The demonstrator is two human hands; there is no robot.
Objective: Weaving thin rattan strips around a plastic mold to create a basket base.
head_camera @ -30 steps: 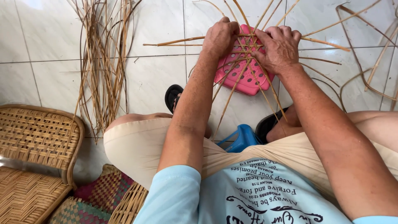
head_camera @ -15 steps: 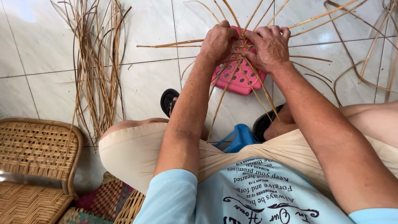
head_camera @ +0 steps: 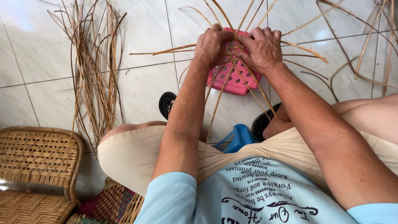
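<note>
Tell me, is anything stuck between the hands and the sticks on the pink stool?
Nothing visible. The left hand and right hand press straight on the crossed strips lying on the pink stool; no other thing sits between them.

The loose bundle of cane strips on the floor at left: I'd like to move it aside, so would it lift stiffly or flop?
The cane strips would probably flop and sag: they are long, thin and already curve along the tiled floor. They look light for their length. Lying untied and splayed, they would likely scatter unless gathered first.
</note>
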